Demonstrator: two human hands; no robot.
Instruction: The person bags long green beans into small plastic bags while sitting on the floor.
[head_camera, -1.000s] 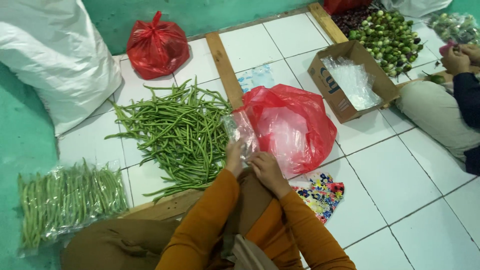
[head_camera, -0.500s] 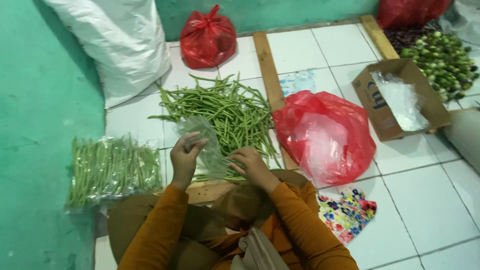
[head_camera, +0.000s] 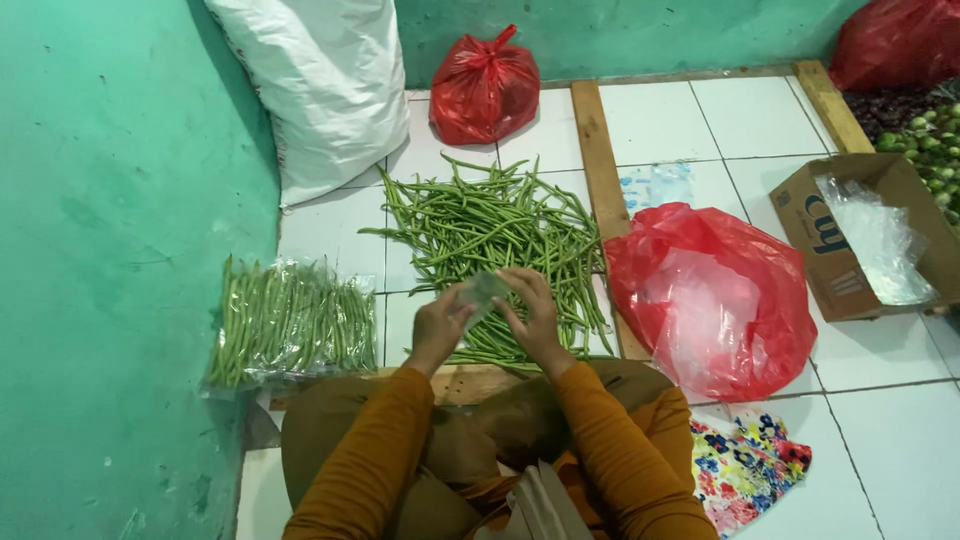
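1. Two hands meet over a pile of loose green beans (head_camera: 495, 235) spread on the white tiled floor (head_camera: 900, 450).
2. Far left, a clear bag of packed beans (head_camera: 285, 325) lies against the green wall (head_camera: 120, 250).
3. Left hand (head_camera: 438, 328) pinches one side of a small clear plastic bag (head_camera: 482, 291), fingers closed on it.
4. Right hand (head_camera: 532, 318) grips the bag's other side.
5. Right of the pile, an open red plastic bag (head_camera: 715, 295), then a cardboard box (head_camera: 835, 255).
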